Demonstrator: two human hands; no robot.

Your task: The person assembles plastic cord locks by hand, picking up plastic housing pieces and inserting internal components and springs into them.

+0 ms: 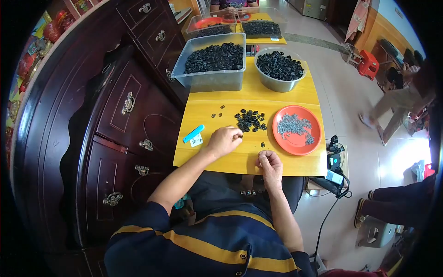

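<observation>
My left hand [224, 141] is closed in a pinch over the yellow table, with a small black oval piece at its fingertips. To its right, my right hand [271, 165] is near the table's front edge, thumb and fingers pressed together; what it pinches is too small to make out. Just beyond my hands lies a loose pile of black oval pieces [249, 120]. A red plate [281, 143] at the right carries many small silvery metal pieces [294, 124]. One black piece [262, 145] rests alone between my hands, and a few others [213, 115] lie left of the pile.
Behind the pile stand a clear bin [210, 83] and a round tub [280, 85], both filled with black pieces. A blue stick-shaped object [194, 133] and a white card [196, 141] lie at left. Dark wooden drawers [124, 99] flank the table; people are at right and across.
</observation>
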